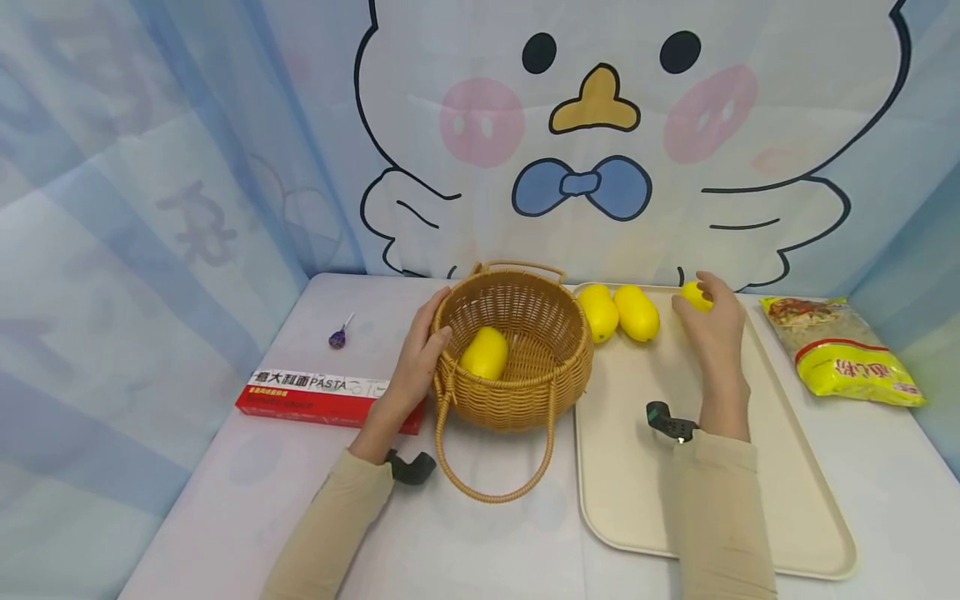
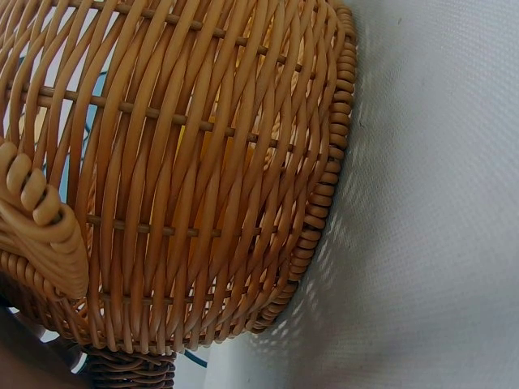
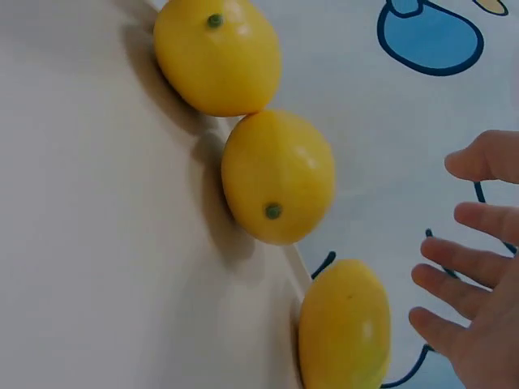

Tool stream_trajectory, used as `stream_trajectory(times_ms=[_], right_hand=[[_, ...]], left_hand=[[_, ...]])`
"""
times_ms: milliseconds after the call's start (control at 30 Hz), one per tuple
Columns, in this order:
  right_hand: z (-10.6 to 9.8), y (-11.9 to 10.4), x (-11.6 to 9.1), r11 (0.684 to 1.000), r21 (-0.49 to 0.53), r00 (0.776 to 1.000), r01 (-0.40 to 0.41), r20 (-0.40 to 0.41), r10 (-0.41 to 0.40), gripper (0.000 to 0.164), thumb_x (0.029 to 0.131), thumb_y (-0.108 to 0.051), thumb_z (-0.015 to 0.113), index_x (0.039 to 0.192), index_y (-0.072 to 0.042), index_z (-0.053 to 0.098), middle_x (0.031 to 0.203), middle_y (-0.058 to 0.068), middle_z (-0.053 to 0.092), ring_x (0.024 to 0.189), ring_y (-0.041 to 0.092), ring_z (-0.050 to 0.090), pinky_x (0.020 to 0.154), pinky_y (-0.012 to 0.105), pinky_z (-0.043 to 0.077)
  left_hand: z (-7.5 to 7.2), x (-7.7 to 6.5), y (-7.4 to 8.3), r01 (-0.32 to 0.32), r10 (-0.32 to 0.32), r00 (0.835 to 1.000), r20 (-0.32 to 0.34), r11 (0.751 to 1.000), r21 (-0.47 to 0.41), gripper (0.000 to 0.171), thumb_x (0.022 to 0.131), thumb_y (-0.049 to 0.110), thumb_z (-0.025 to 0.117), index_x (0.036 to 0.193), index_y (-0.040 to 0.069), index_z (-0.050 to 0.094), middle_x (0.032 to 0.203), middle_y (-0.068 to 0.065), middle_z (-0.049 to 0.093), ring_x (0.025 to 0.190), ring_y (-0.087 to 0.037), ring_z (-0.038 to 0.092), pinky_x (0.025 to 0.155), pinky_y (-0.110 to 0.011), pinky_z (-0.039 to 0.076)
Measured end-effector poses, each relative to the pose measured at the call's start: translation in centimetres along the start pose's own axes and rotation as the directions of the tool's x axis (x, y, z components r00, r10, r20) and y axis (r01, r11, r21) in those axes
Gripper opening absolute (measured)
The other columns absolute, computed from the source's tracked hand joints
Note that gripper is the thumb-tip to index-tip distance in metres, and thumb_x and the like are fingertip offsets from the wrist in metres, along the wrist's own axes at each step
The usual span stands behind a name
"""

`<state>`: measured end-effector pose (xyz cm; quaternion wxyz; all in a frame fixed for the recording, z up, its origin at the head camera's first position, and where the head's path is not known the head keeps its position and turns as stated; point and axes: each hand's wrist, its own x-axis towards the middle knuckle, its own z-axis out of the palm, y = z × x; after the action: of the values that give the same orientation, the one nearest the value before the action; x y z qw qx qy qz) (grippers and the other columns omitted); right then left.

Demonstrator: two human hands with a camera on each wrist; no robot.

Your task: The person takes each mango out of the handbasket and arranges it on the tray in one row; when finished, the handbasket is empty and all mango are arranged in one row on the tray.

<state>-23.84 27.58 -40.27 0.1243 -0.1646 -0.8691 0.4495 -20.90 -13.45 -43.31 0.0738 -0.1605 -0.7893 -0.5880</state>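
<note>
Lemons: three lie along the far rim of the tray [image 1: 750,517]; your right hand [image 1: 712,329] reaches for the rightmost lemon [image 1: 692,296], its fingers [image 3: 466,275] spread and straight, not yet closed round the fruit.
Basket: the wicker basket [image 1: 517,333] stands just left of the tray, with one lemon in the basket [image 1: 484,352]; your left hand [image 1: 416,358] rests against its left wall, thumb at the rim, fingers laid along the weave.
Risk, roll: the lemon you reach for sits at the tray's edge, so I judge a loose touch could nudge it along the rim or over it.
Risk, basket: push too hard with the left hand and the basket may slide into the tray.
Right wrist view: shows the gap between your fingers and the lemon, which the head view blurs.
Left wrist view: shows only weave and tablecloth [image 2: 438,203]; your fingers there cannot be told.
</note>
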Motion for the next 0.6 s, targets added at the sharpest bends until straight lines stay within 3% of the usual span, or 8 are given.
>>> stream_trajectory(times_ms=[233, 433, 600], right_hand=[[1.0, -3.1, -1.5, 0.989, 0.001, 0.989, 0.147, 0.023, -0.147, 0.062, 0.098, -0.037, 0.053, 0.155, -0.024, 0.034, 0.157, 0.009, 0.041, 0.146, 0.031, 0.035, 0.120, 0.056, 0.029], [2.1, -5.6, -2.7, 0.952, 0.035, 0.951, 0.305, 0.044, -0.307, 0.061, 0.095, -0.031, 0.060, 0.152, -0.021, 0.041, 0.151, 0.010, 0.048, 0.139, 0.031, 0.043, 0.117, 0.053, 0.033], [2.7, -7.3, -3.8, 0.920, 0.031, 0.916, 0.390, 0.090, -0.391, 0.061, 0.094, -0.031, 0.062, 0.151, -0.020, 0.042, 0.149, 0.012, 0.050, 0.137, 0.032, 0.045, 0.116, 0.055, 0.034]], left_hand=[[0.0, -0.1, 0.1, -0.009, 0.009, 1.000, 0.002, 1.000, 0.000, 0.056, 0.102, 0.025, 0.040, 0.155, 0.037, 0.027, 0.161, 0.007, 0.029, 0.147, -0.017, 0.032, 0.123, -0.047, 0.027], [0.0, 0.0, 0.0, 0.006, -0.006, 1.000, 0.008, 1.000, -0.005, 0.056, 0.102, 0.024, 0.040, 0.155, 0.038, 0.027, 0.161, 0.008, 0.029, 0.146, -0.017, 0.033, 0.121, -0.047, 0.030], [-0.1, 0.1, -0.1, 0.014, -0.014, 1.000, 0.020, 1.000, -0.008, 0.057, 0.103, 0.021, 0.039, 0.157, 0.033, 0.025, 0.163, 0.003, 0.027, 0.148, -0.020, 0.031, 0.122, -0.047, 0.029]])
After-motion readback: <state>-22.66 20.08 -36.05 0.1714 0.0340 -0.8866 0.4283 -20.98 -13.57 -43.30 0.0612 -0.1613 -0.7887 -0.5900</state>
